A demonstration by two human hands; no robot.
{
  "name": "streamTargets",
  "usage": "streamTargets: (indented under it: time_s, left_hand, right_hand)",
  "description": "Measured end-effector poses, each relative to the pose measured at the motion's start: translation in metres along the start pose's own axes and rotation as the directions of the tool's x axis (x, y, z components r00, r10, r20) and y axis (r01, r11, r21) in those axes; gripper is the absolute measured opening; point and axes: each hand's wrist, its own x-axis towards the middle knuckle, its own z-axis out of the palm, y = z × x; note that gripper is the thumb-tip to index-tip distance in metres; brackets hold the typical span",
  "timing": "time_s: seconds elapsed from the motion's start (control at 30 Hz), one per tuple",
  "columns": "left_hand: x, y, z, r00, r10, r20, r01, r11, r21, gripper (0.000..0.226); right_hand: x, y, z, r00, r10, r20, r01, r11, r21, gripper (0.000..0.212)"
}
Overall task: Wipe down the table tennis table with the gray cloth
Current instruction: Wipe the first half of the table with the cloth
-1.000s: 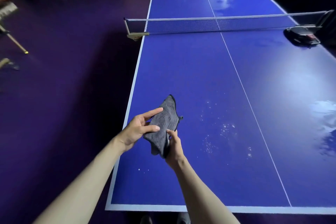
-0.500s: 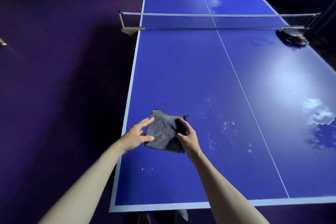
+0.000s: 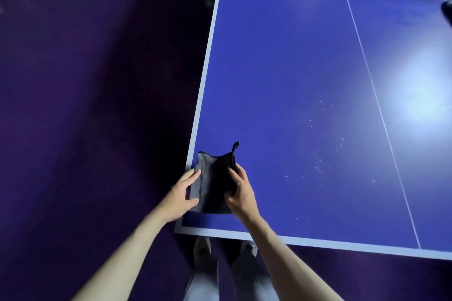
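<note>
Since half a second ago we have brought the gray cloth (image 3: 212, 183) back toward the near left corner of the worktop (image 3: 293, 76), and our view has dropped, so the net now sits at the very top edge. Our fingers are on both sides of the cloth: those of the left hand (image 3: 182, 194) lie fairly straight along its left edge, fingertips touching the fabric and thumb against its lower left corner, while the right hand (image 3: 241, 192) curls its fingers (image 3: 232, 173) over the right edge and pinches the fabric there. The cloth is folded into a rough rectangle between the two hands, with a small hanging loop sticking up from its far right corner. We cannot tell whether it lies flat on the blue surface or is held just above it. It sits just inside the white border line, close to the left side and the near end. To its right, scattered pale specks (image 3: 318, 161) dot the surface, short of the white centre line (image 3: 376, 102). A bright glare falls beyond that line. Below the worktop's near edge we see our shoes (image 3: 201, 249) on the purple floor (image 3: 85, 105).
</note>
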Motion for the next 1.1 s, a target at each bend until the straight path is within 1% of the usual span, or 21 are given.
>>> streamTargets:
  time_s: [0.17,0.23,0.3,0.4,0.47,0.53,0.57,0.6,0.63,0.7,0.73,0.77,0.83,0.9,0.97,1.0,1.03,1.1]
  left_hand:
    - [-0.025,-0.054,-0.001,0.999,-0.031,-0.005,0.031,0.999,0.014,0.084]
    - [-0.033,-0.071,0.003,0.999,-0.04,-0.011,0.04,0.999,0.013,0.084]
    - [-0.039,-0.083,0.008,0.999,-0.042,-0.029,0.042,0.999,0.01,0.083]
    - [-0.042,-0.093,0.014,0.999,-0.041,-0.022,0.042,0.999,0.022,0.083]
    - [-0.041,-0.095,0.016,0.999,-0.038,-0.006,0.038,0.998,0.04,0.083]
    - [-0.038,-0.094,0.018,0.999,-0.034,-0.005,0.035,0.997,0.076,0.083]
    - [-0.037,-0.093,0.019,0.999,-0.039,-0.007,0.039,0.995,0.094,0.084]
    - [-0.036,-0.093,0.019,0.999,-0.043,-0.013,0.045,0.993,0.113,0.084]
    - [-0.034,-0.094,0.02,0.999,-0.045,-0.021,0.048,0.99,0.132,0.084]
    - [-0.031,-0.096,0.02,0.999,-0.039,-0.037,0.044,0.989,0.145,0.083]
    - [-0.029,-0.097,0.02,0.999,-0.024,-0.048,0.031,0.99,0.138,0.082]
    - [-0.028,-0.098,0.021,0.998,0.001,-0.062,0.008,0.991,0.131,0.08]
    - [-0.027,-0.101,0.023,0.991,0.045,-0.124,-0.033,0.994,0.1,0.072]
    - [-0.028,-0.104,0.029,0.963,0.038,-0.266,-0.034,0.999,0.021,0.061]
    - [-0.025,-0.107,0.036,0.908,0.024,-0.418,-0.045,0.998,-0.04,0.048]
    - [-0.023,-0.108,0.039,0.879,0.046,-0.474,-0.069,0.997,-0.032,0.044]
    - [-0.021,-0.108,0.042,0.852,0.083,-0.516,-0.095,0.995,0.003,0.042]
    - [-0.016,-0.102,0.044,0.818,0.147,-0.556,-0.114,0.989,0.094,0.04]
  right_hand:
    - [-0.03,-0.002,0.047,0.994,-0.101,0.045,0.105,0.988,-0.116,0.102]
    - [-0.041,0.003,0.063,0.991,-0.117,0.069,0.128,0.976,-0.177,0.103]
    - [-0.05,0.008,0.077,0.992,-0.107,0.064,0.12,0.961,-0.248,0.101]
    - [-0.055,0.02,0.094,1.0,-0.016,-0.01,0.012,0.943,-0.334,0.089]
    - [-0.056,0.023,0.101,0.993,0.024,-0.116,-0.067,0.921,-0.383,0.073]
    - [-0.058,0.021,0.106,0.979,0.016,-0.201,-0.105,0.891,-0.441,0.064]
    - [-0.059,0.018,0.108,0.975,-0.012,-0.222,-0.09,0.892,-0.443,0.061]
    - [-0.058,0.014,0.111,0.974,-0.065,-0.216,-0.037,0.898,-0.439,0.06]
    - [-0.056,0.01,0.115,0.973,-0.142,-0.183,0.049,0.899,-0.435,0.059]
    - [-0.049,0.006,0.128,0.959,-0.282,-0.041,0.235,0.864,-0.445,0.061]
    - [-0.043,0.004,0.136,0.956,-0.292,0.042,0.279,0.852,-0.442,0.064]
    - [-0.037,0.003,0.145,0.961,-0.255,0.108,0.276,0.861,-0.426,0.068]
    - [-0.026,0.006,0.159,0.979,-0.135,0.154,0.189,0.887,-0.422,0.068]
    - [-0.018,0.011,0.166,0.987,-0.08,0.139,0.136,0.875,-0.464,0.069]
    - [-0.014,0.015,0.169,0.99,-0.091,0.104,0.131,0.859,-0.495,0.073]
    - [-0.012,0.017,0.168,0.991,-0.11,0.074,0.132,0.855,-0.501,0.074]
    - [-0.01,0.02,0.166,0.991,-0.127,0.043,0.131,0.851,-0.508,0.076]
    - [-0.007,0.029,0.156,0.989,-0.147,0.003,0.127,0.843,-0.523,0.078]
